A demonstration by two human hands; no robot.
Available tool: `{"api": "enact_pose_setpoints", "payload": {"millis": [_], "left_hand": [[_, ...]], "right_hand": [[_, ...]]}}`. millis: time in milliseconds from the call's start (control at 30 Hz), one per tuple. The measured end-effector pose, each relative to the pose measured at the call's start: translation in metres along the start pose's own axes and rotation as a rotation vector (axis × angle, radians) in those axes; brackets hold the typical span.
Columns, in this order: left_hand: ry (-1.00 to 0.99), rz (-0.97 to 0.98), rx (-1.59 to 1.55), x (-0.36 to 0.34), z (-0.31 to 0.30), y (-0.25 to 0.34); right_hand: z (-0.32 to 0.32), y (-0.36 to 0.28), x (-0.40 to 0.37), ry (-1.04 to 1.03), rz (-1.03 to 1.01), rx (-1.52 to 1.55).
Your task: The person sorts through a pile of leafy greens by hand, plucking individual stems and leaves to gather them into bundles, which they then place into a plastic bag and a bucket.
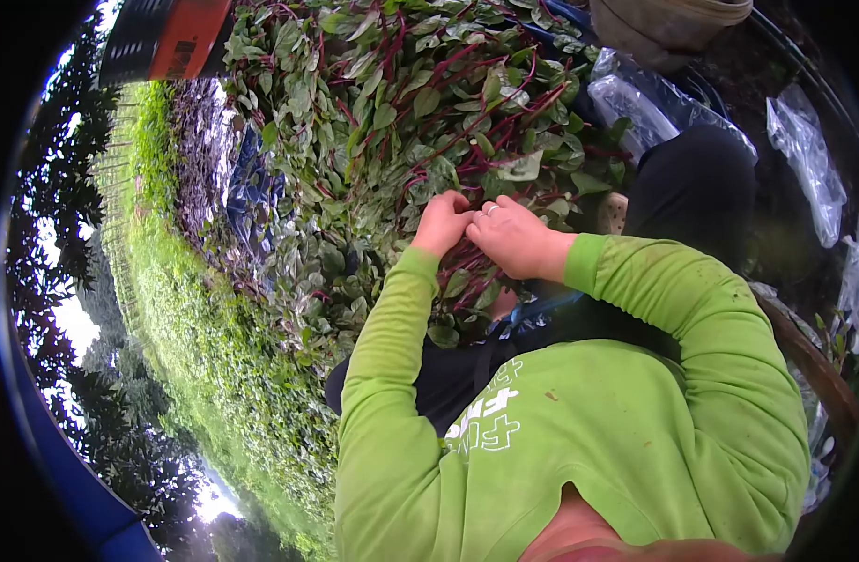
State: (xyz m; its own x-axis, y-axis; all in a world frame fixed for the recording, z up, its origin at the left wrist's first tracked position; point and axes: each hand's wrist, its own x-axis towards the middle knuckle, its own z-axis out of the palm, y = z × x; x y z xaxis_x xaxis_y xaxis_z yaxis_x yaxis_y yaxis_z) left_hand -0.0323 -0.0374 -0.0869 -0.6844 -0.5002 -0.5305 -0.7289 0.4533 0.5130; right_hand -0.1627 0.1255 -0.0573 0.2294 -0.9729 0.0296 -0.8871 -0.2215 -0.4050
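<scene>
A large heap of Malabar spinach (373, 122), with green leaves and purple-red stems, lies in front of my crossed legs. My left hand (440, 223) is at the near part of the heap, its fingers curled in a pinch around spinach stems. Close against it, my right hand (520, 236), with a ring on one finger, is closed in the same way, its fingertips meeting those of the left. The fingers largely hide the stems between them. More red stems (472, 281) lie just below both hands, near my lap.
Clear plastic bags (631, 103) lie to the right of the heap, and another plastic bag (804, 164) is farther right. A beige container (668, 28) stands at the top right. At the top left is a black and red object (181, 42). Green plants grow on the left.
</scene>
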Motion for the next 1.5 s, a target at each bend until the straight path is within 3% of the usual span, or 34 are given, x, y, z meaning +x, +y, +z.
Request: {"api": "enact_pose_setpoints", "payload": {"millis": [100,300,400,500,633,733,800,867,967,1067,1100,1200,1267,1333,1367,1467,1500], "left_hand": [[0.243,-0.008,0.208,0.023,0.023,-0.009],[0.279,-0.001,0.304,0.024,0.028,-0.008],[0.347,0.102,0.269,0.022,0.035,-0.023],[0.339,0.063,0.251,0.020,0.047,-0.032],[0.171,-0.324,-0.175,0.020,0.032,-0.001],[0.270,-0.279,-0.772,0.034,0.020,-0.019],[0.255,-0.168,-0.854,0.013,-0.010,-0.016],[0.252,-0.085,-0.706,-0.015,-0.035,-0.024],[0.278,-0.237,-0.854,-0.014,-0.047,-0.050],[0.030,-0.197,-0.653,-0.027,-0.058,-0.043],[0.052,-0.187,-0.631,-0.037,-0.054,-0.023],[-0.181,-0.193,-0.418,-0.045,-0.049,-0.002],[-0.130,0.031,-0.445,-0.042,-0.027,-0.021],[-0.097,0.088,-0.529,-0.041,-0.019,-0.018],[-0.027,0.038,-0.729,-0.044,-0.007,-0.013],[0.065,-0.128,-0.569,-0.035,0.014,-0.029],[0.292,-0.087,-0.274,-0.038,0.018,-0.023]], "right_hand": [[0.002,0.001,-0.003,0.177,-0.118,-0.008],[-0.001,-0.006,-0.014,0.060,-0.122,-0.067],[0.003,-0.006,-0.014,0.064,-0.146,-0.067],[0.002,-0.006,-0.016,0.080,-0.161,-0.103],[-0.005,-0.007,-0.016,0.030,-0.176,-0.129],[-0.002,-0.008,-0.013,0.051,-0.193,-0.116],[-0.005,-0.008,-0.013,0.036,-0.196,-0.122],[-0.007,-0.009,-0.012,0.052,-0.213,-0.112],[-0.007,-0.007,-0.009,0.091,-0.238,-0.092],[-0.008,-0.005,-0.002,0.301,-0.370,-0.194],[-0.004,-0.005,0.000,0.283,-0.380,-0.209],[-0.013,-0.007,0.003,0.242,-0.311,-0.247],[-0.003,-0.003,0.006,0.293,-0.254,-0.234],[-0.004,-0.002,0.007,0.290,-0.210,-0.162],[-0.003,-0.003,0.008,0.250,-0.196,-0.168],[-0.003,-0.006,0.012,0.145,-0.179,-0.188],[-0.003,-0.005,0.014,0.123,-0.190,-0.197]]}}
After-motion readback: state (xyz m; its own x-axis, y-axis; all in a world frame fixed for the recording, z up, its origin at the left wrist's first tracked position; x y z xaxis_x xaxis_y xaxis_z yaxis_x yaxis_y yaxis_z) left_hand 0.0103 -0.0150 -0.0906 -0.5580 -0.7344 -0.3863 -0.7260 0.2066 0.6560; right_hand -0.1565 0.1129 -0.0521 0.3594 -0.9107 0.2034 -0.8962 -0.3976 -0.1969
